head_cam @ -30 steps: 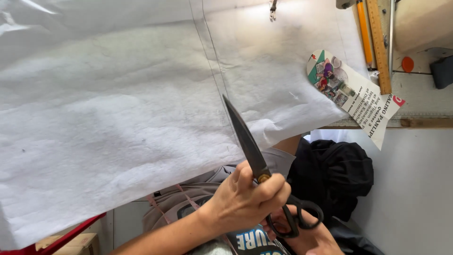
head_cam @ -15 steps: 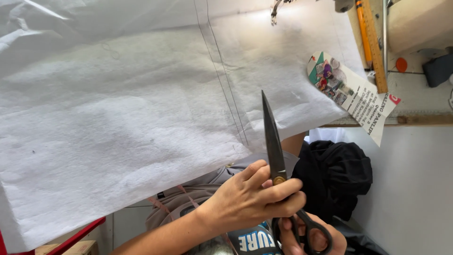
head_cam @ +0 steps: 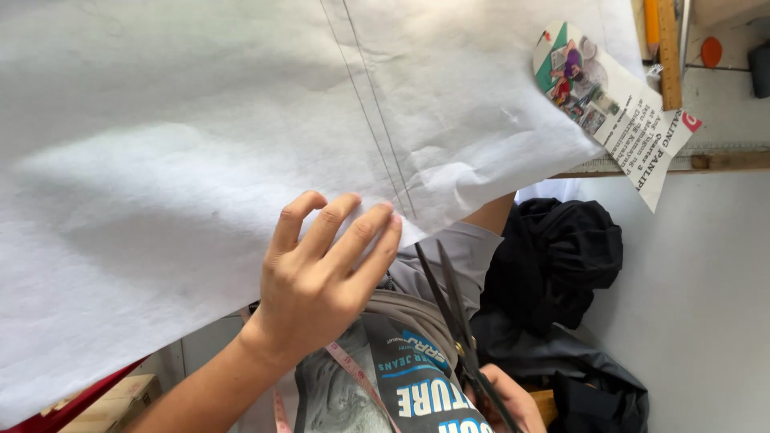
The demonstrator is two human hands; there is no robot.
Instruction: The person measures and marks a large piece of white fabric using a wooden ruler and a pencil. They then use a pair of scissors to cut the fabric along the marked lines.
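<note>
A large white sheet (head_cam: 200, 160) covers the table, with two thin pencil lines (head_cam: 377, 120) running down to its near edge. My left hand (head_cam: 321, 273) lies with its fingers spread on that edge, just left of the lines. My right hand (head_cam: 507, 401) shows only partly at the bottom and grips the handles of black scissors (head_cam: 449, 313). The blades are slightly apart and point up at the sheet's edge, a little below it and right of my left fingertips.
A printed paper card (head_cam: 609, 104) and a wooden ruler (head_cam: 667, 48) lie at the table's right end. A black cloth bundle (head_cam: 553, 256) sits below the table edge. A pink measuring tape (head_cam: 345, 369) hangs over my lap.
My left hand has left the scissors and moved up onto the sheet's edge. The scissors have sunk lower and now point at the edge near the lines.
</note>
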